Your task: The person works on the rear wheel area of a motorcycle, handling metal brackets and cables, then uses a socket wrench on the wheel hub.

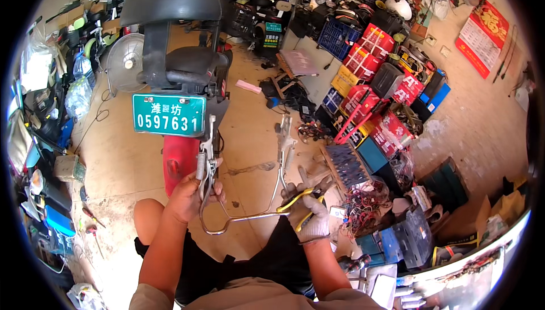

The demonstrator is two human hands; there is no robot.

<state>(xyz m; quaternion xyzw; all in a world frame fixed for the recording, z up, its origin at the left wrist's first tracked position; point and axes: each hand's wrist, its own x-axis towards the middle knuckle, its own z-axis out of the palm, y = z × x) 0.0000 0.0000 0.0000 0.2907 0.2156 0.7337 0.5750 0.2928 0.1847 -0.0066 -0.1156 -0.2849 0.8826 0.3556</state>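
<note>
My left hand [190, 196] is bare and closed round the left side of a bent chrome metal stand [256, 216], which has two legs with brackets and springs. My right hand [309, 219], in a pale work glove, grips yellow-handled pliers [295, 199] at the stand's lower right; the pliers' jaws point up and right, and whether the glove also touches the stand I cannot tell. Just beyond my left hand is the back of a scooter, with a black seat [187, 61], a teal plate [169, 128] and a red rear mudguard [175, 159].
A grey fan [128, 60] stands left of the scooter. Piled red boxes [366, 60], a blue crate [335, 40], tangled wires [363, 213] and toolboxes [411, 236] crowd the right. Bags [79, 103] and parts line the left. Bare tiled floor [250, 185] shows between.
</note>
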